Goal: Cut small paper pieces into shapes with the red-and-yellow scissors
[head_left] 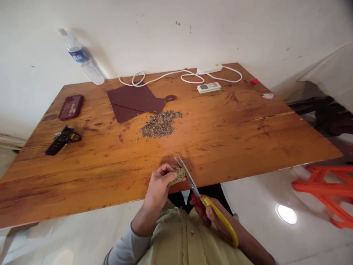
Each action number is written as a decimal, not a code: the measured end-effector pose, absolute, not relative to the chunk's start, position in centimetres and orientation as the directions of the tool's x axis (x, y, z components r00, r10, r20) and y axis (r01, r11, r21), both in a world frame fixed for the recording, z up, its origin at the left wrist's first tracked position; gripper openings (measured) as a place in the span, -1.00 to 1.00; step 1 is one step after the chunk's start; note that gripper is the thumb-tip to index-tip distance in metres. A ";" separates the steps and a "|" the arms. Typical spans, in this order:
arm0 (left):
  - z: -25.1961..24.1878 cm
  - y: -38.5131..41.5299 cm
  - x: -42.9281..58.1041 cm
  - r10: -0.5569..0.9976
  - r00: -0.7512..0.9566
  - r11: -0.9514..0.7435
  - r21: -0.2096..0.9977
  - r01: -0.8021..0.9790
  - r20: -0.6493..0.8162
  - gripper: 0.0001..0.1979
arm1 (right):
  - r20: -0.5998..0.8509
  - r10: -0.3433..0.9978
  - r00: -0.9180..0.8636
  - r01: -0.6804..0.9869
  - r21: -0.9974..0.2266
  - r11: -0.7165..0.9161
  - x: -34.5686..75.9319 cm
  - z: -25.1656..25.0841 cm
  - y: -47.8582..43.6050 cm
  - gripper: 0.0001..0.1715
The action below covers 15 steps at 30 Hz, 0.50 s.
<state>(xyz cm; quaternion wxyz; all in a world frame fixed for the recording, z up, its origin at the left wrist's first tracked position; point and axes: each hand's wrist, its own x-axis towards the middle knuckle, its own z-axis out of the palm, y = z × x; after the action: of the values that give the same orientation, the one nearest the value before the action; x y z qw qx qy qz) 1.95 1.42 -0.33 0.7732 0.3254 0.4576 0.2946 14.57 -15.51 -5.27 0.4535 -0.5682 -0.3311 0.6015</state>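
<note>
Left hand point(158, 184) pinching small card scrap point(177, 176) over near bench point(248, 125) edge, right hand point(211, 215) clenched round yellow-handled scissors point(193, 184); blades close to fingertips, risking a nick.

Head camera, looking forward and down, table point(248, 121) fairly near, edges perhaps warped

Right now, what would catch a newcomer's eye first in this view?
The hands at the table's near edge: the left hand pinches a small card piece while the right hand works yellow-handled scissors, blades slightly apart at the piece. Next, the pile of clippings mid-table, just in front of two brown sheets. A bottle leans on the wall at the far left.
</note>
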 end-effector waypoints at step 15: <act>-0.2 1.6 1.9 0.729 0.482 0.601 0.791 -0.111 -0.487 -0.77 | -0.476 0.878 0.046 -0.187 -0.868 -0.461 15.1 -5.1 -15.8 -0.12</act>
<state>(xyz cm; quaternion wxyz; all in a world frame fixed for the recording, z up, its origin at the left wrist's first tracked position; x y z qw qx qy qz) 1.88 1.65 -0.25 0.7832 0.3569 0.4328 0.2680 15.05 -15.77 -5.06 0.4265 -0.5839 -0.2960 0.6242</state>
